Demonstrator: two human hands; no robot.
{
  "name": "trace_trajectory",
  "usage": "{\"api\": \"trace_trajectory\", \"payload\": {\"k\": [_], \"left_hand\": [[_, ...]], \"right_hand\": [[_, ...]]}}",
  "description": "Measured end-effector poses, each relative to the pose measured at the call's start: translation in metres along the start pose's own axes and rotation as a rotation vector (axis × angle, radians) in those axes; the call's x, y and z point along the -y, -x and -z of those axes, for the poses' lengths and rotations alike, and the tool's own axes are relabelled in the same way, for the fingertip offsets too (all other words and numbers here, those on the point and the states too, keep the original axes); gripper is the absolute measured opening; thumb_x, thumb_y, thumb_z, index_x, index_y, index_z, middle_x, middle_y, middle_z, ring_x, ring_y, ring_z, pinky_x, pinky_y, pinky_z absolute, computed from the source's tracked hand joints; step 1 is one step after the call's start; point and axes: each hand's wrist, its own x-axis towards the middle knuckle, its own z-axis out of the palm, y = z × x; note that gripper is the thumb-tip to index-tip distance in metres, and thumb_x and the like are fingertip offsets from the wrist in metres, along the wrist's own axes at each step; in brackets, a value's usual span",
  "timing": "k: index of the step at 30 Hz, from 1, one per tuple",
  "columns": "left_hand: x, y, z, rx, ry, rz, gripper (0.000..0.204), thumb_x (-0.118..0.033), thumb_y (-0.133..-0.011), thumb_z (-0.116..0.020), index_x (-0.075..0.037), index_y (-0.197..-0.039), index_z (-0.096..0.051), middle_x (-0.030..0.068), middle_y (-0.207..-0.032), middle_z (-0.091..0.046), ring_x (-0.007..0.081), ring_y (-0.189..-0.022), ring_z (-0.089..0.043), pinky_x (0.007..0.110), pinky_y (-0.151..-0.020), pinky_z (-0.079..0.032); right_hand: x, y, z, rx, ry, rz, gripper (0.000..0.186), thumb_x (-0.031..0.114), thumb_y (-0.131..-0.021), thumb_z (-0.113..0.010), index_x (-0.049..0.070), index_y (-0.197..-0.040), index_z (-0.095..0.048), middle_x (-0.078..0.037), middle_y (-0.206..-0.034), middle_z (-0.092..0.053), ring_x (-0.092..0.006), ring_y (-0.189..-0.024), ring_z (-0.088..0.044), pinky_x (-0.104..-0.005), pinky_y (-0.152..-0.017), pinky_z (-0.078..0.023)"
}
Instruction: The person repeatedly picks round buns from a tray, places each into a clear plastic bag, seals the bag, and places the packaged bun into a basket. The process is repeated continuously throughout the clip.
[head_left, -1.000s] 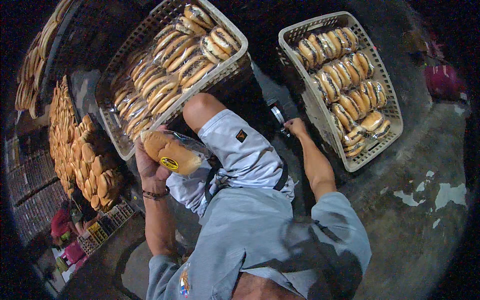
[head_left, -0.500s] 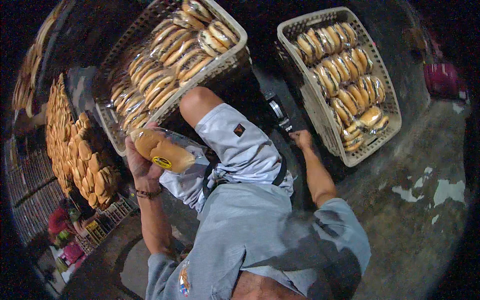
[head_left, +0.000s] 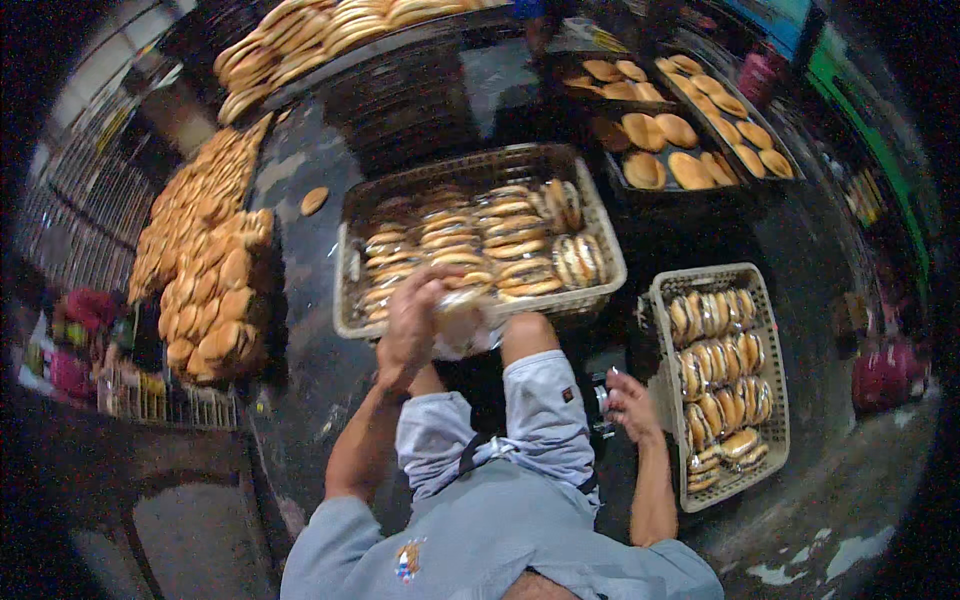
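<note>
In my left hand (head_left: 408,325) is a bun in a clear plastic bag (head_left: 462,318), held up over the near rim of the large crate and blurred. My right hand (head_left: 632,405) hovers by my knee, its fingers curled in a pinch; what they hold, if anything, is too small to make out. Just left of those fingers stands a small dark device with shiny metal parts (head_left: 603,403), perhaps a tape dispenser. The large plastic crate (head_left: 480,158) ahead carries rows of filled, wrapped buns (head_left: 515,240).
A smaller crate (head_left: 780,400) of wrapped buns stands at my right. Unwrapped buns (head_left: 215,290) lie heaped on the left, with one loose bun (head_left: 314,201) beside them. Dark trays of buns (head_left: 690,172) lie far right; more buns (head_left: 350,25) are stacked at the back.
The view has swung, bringing in the back of the room. My left hand has carried the bagged bun forward toward the large crate. My right hand has come slightly away from the metal device.
</note>
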Motion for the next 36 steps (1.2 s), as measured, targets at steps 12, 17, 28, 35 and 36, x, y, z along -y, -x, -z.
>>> {"api": "trace_trajectory", "payload": {"k": [12, 17, 28, 35, 36], "left_hand": [[-0.071, 0.02, -0.003, -0.019, -0.188, -0.302, 0.055, -0.04, -0.089, -0.053, 0.004, -0.119, -0.063, 0.0168, -0.106, -0.07, 0.0227, -0.09, -0.07, 0.037, -0.08, -0.055], [-0.081, 0.03, 0.004, -0.016, -0.17, -0.409, 0.045, -0.024, -0.088, -0.052, 0.003, -0.123, -0.059, 0.017, -0.085, -0.07, 0.0211, -0.079, -0.069, 0.035, -0.072, -0.056], [-0.081, 0.035, 0.008, -0.067, -0.18, -0.359, 0.055, -0.039, -0.09, -0.052, -0.002, -0.13, -0.057, 0.0159, -0.091, -0.07, 0.0215, -0.085, -0.07, 0.035, -0.074, -0.055], [-0.064, 0.032, 0.007, -0.092, -0.148, -0.422, 0.047, -0.034, -0.094, -0.052, -0.001, -0.127, -0.059, 0.0126, -0.087, -0.07, 0.0168, -0.079, -0.068, 0.031, -0.071, -0.054], [-0.059, 0.032, 0.007, -0.093, -0.129, -0.388, 0.046, -0.035, -0.094, -0.052, -0.001, -0.125, -0.06, 0.0124, -0.088, -0.07, 0.0164, -0.081, -0.067, 0.031, -0.072, -0.055]], "right_hand": [[0.25, 0.132, -0.235, 1.226, 0.278, 0.152, 0.095, 0.009, -0.076, -0.082, 0.0, -0.155, -0.029, -0.03, -0.119, -0.067, -0.0247, -0.086, -0.072, -0.0297, -0.069, -0.055], [0.254, 0.104, -0.264, 1.156, 0.404, 0.187, 0.094, 0.009, -0.079, -0.08, 0.0, -0.155, -0.026, -0.026, -0.103, -0.072, -0.0172, -0.072, -0.071, -0.0242, -0.06, -0.054], [0.238, 0.116, -0.274, 0.722, 0.656, 0.672, 0.078, 0.0, -0.08, -0.077, 0.004, -0.15, -0.042, -0.006, -0.076, -0.068, -0.0046, -0.055, -0.056, -0.0214, -0.05, -0.045], [0.208, 0.07, -0.275, 0.662, 0.705, 0.791, 0.071, 0.007, -0.078, -0.082, 0.007, -0.143, -0.052, -0.002, -0.078, -0.069, -0.0064, -0.062, -0.06, -0.0279, -0.054, -0.049], [0.207, 0.068, -0.273, 0.61, 0.751, 0.826, 0.07, 0.006, -0.079, -0.08, 0.006, -0.143, -0.053, -0.003, -0.079, -0.068, -0.0065, -0.062, -0.06, -0.0275, -0.054, -0.049]]}}
